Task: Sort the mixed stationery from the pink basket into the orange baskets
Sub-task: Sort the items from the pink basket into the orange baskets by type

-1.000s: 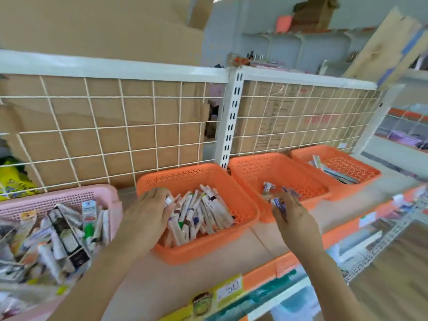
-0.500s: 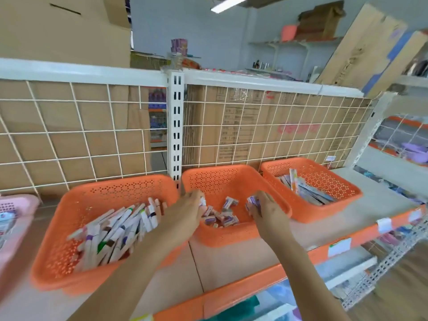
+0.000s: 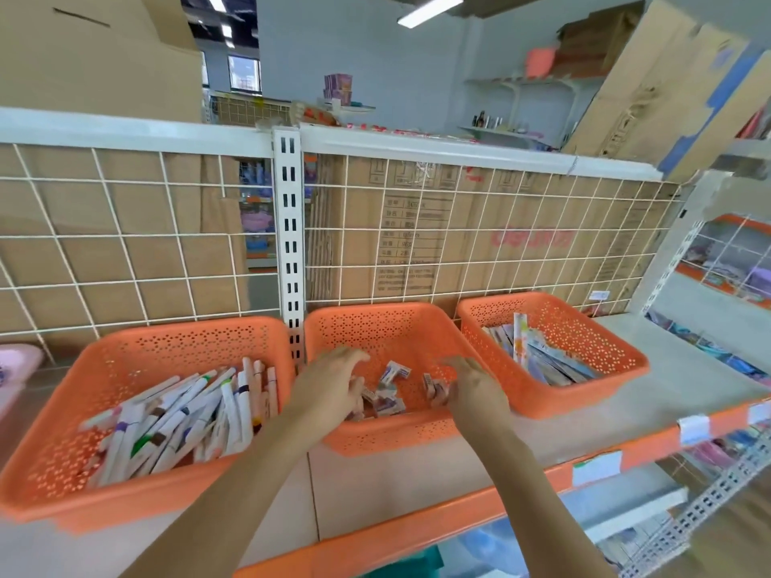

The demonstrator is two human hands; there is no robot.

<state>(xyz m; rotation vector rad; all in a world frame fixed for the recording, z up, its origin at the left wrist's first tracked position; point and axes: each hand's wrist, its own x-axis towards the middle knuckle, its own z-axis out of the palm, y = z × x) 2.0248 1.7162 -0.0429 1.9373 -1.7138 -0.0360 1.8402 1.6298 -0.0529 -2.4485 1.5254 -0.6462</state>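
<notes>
Nearest me is the orange front lip of the shelf (image 3: 396, 486), with three paper labels (image 3: 596, 467) stuck along it. Both my forearms reach over it into the middle orange basket (image 3: 375, 435). My left grip (image 3: 333, 381) is spread and slack, fingers fanned over the small packs (image 3: 394, 371) and holding nothing that I can see. My right grip (image 3: 471, 387) has its fingers curled down against one pack. The blur there is heavy, so I cannot tell whether that pack is pinched or already let go.

Two things could go wrong from here. This basket sits close to the shelf's front lip, so a wrist hooked on its rim as I draw back could tug it forward. The marker ends in the left orange basket (image 3: 125, 494) also stick up just beside my left arm, and a careless sweep toward the pink basket (image 3: 16, 360) could flick one out.

There are three orange baskets and one pink one, which shows only a corner at the far left, well apart from my grips. About six small packs are visible in the middle basket. The markers (image 3: 187, 410) are a heap of well over a dozen, and a sheaf of long flat packets (image 3: 555, 360) lies in the right orange basket (image 3: 584, 394). Beyond them stand the white wire grid (image 3: 459, 244) and the cardboard cartons (image 3: 125, 252) behind it.
</notes>
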